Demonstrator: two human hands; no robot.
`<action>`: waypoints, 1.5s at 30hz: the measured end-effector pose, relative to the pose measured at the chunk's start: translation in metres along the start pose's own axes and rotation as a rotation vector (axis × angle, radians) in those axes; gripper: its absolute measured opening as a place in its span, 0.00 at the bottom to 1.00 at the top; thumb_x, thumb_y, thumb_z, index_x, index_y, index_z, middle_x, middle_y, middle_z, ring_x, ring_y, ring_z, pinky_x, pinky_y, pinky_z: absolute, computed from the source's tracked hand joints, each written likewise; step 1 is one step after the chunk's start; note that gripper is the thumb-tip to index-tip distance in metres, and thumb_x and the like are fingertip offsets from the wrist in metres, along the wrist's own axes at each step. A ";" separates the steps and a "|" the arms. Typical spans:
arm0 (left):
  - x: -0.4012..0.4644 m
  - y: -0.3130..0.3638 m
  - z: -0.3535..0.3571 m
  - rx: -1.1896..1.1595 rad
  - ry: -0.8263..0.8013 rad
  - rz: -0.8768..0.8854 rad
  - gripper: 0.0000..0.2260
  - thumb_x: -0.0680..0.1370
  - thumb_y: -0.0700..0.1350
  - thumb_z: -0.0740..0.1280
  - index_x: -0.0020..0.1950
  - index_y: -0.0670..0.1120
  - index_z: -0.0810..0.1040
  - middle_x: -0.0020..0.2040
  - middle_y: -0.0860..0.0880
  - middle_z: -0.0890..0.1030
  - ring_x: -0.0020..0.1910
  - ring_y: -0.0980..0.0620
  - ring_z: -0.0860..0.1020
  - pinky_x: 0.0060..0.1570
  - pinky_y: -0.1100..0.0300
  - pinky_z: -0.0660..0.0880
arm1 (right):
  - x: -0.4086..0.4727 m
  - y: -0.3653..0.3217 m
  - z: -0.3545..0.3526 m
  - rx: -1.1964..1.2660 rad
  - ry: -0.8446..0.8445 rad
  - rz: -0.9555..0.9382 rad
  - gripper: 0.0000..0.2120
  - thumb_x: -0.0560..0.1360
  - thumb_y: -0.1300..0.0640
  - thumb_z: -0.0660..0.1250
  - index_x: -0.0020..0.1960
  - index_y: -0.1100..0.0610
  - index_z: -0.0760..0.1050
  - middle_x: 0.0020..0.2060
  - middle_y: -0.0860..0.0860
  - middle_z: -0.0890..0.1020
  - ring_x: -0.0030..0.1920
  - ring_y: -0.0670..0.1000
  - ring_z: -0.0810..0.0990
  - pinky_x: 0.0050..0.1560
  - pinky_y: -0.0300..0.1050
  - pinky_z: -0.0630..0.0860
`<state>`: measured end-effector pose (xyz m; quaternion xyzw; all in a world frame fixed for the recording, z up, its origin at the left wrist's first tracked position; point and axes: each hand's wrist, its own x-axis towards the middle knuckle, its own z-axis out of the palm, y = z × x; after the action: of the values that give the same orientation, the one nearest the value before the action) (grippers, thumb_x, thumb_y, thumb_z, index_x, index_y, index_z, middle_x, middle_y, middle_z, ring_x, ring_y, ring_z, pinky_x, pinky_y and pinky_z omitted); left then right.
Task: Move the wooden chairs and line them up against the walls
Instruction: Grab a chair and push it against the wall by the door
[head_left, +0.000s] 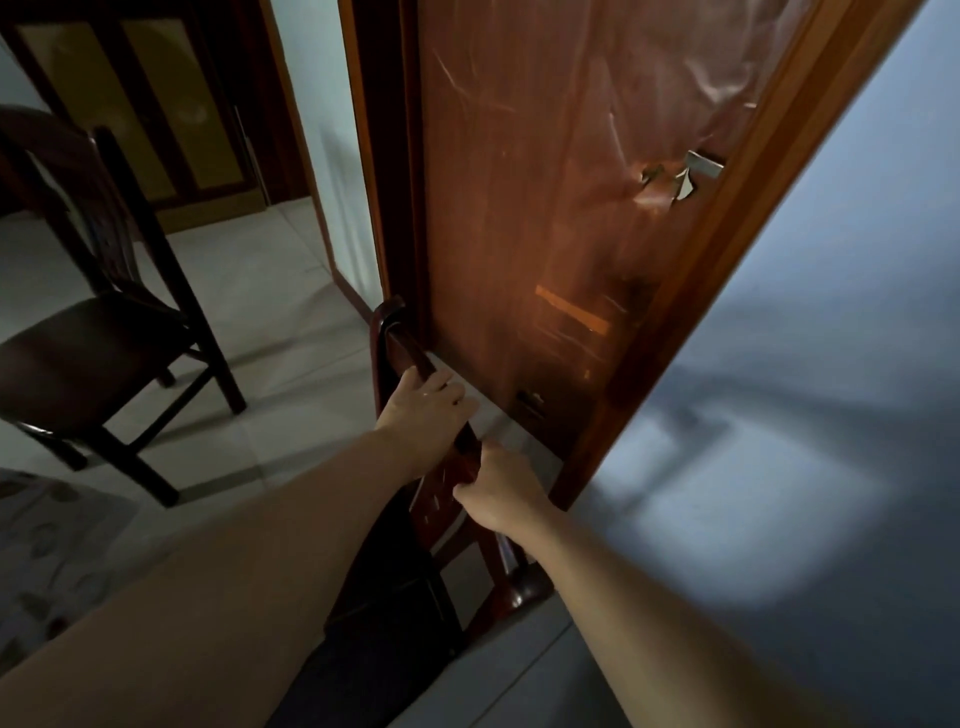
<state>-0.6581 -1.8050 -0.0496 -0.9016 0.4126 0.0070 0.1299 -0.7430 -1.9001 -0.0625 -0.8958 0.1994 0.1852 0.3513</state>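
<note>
A reddish-brown wooden chair (397, 338) stands right below me, its curved top rail close to the wooden door (545, 208). My left hand (423, 410) grips the top rail from the left, fingers curled over it. My right hand (501, 491) grips the same rail nearer to me, on the right side. The seat of this chair is hidden under my arms and dark clothing. A second dark wooden chair (78, 353) stands on the tiled floor at the left, apart from both hands, its back toward the far room.
The door's frame (691, 312) runs diagonally down to the floor. A pale wall (805, 415) fills the right side. An open doorway (322, 171) leads to a room with a dark cabinet (145, 104). A patterned rug (47, 551) lies at the lower left.
</note>
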 end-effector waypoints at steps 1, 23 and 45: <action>0.001 0.000 -0.001 0.019 0.017 0.006 0.19 0.75 0.43 0.63 0.65 0.47 0.68 0.66 0.47 0.71 0.70 0.45 0.62 0.66 0.45 0.59 | 0.002 -0.001 -0.001 0.082 -0.027 0.035 0.18 0.74 0.58 0.65 0.63 0.55 0.69 0.53 0.52 0.79 0.51 0.52 0.79 0.53 0.49 0.79; -0.071 0.002 -0.058 0.092 0.025 0.667 0.11 0.76 0.36 0.62 0.56 0.43 0.77 0.54 0.44 0.77 0.55 0.44 0.74 0.46 0.53 0.75 | -0.129 -0.008 0.025 0.187 0.010 0.126 0.35 0.70 0.71 0.63 0.73 0.49 0.61 0.46 0.50 0.76 0.45 0.49 0.77 0.43 0.43 0.77; 0.016 0.229 -0.139 0.139 0.136 0.642 0.08 0.74 0.38 0.64 0.52 0.44 0.76 0.50 0.45 0.79 0.52 0.43 0.77 0.37 0.55 0.66 | -0.190 0.188 -0.148 0.076 0.036 0.194 0.30 0.64 0.75 0.65 0.63 0.58 0.71 0.51 0.57 0.79 0.51 0.57 0.79 0.49 0.50 0.78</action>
<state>-0.8315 -1.9931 0.0306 -0.7131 0.6827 -0.0407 0.1544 -0.9684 -2.0876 0.0244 -0.8615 0.2985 0.1944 0.3620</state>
